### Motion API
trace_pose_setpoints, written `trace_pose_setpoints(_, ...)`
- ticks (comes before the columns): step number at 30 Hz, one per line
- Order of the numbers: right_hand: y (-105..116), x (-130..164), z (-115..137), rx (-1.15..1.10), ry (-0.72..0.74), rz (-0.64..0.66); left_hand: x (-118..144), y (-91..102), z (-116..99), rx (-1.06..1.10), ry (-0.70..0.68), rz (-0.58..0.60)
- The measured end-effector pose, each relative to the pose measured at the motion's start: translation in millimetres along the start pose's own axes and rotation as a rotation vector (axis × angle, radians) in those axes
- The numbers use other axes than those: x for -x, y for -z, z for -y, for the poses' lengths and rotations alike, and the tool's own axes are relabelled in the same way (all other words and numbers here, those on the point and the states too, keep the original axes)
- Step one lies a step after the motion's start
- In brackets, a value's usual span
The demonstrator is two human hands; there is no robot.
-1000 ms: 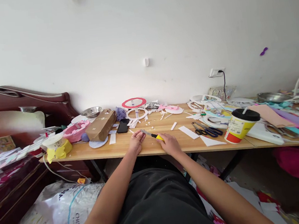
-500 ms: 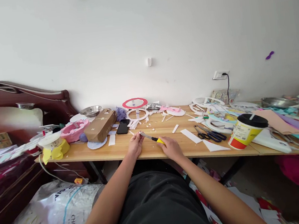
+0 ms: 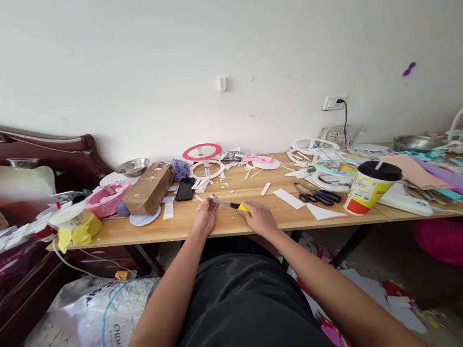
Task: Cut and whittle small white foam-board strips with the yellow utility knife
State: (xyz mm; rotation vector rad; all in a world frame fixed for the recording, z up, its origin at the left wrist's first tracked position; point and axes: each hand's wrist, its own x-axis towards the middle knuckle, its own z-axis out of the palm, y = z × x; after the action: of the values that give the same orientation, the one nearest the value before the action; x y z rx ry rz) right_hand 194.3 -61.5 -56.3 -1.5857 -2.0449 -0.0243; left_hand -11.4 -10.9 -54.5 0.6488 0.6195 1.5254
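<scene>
Centrally, at the near edge of the wooden table (image 3: 262, 224), your right hand (image 3: 260, 218) was closed around the yellow handle of a utility knife (image 3: 232, 205), the blade pointing left toward your other hand. Your left hand (image 3: 205, 215) lay just left of the knife with its fingers curled narrowly at the blade tip; it appeared to pinch something small there, though the view was too coarse to say what. Both forearms reached in from below, over a dark garment on your lap.

Taking the knife as landmark: directly beyond it lay a black phone (image 3: 185, 189), and past that a ring stand with a red-rimmed disc (image 3: 202, 153) among white offcuts. To the knife's left, a brown paper bag (image 3: 148, 189) lay on its side; farther left were a pink ring-shaped piece (image 3: 106, 197) and a roll with yellow foam (image 3: 74, 224) at the table's end. A steel bowl (image 3: 132, 166) stood behind the bag, near the wall.

To the knife's right lay a white strip (image 3: 288, 198), then black-handled scissors (image 3: 316, 194), then a white triangular offcut (image 3: 323, 212). Farther right stood a lidded paper cup (image 3: 367, 187) with a straw, upright, near the table's front edge. Beyond the cup, coloured sheets (image 3: 436, 175) covered the surface. Below the table, left of the knife, a white plastic sack (image 3: 105, 316) rested on the floor.
</scene>
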Motion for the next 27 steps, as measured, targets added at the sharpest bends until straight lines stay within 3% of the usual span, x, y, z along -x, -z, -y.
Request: trace_pose_setpoints(27, -2.6, 1.0, -7.8, -0.065, 0.090, -0.049, 8.1, -5.3, 11.7, -0.209, -0.062, 0.105)
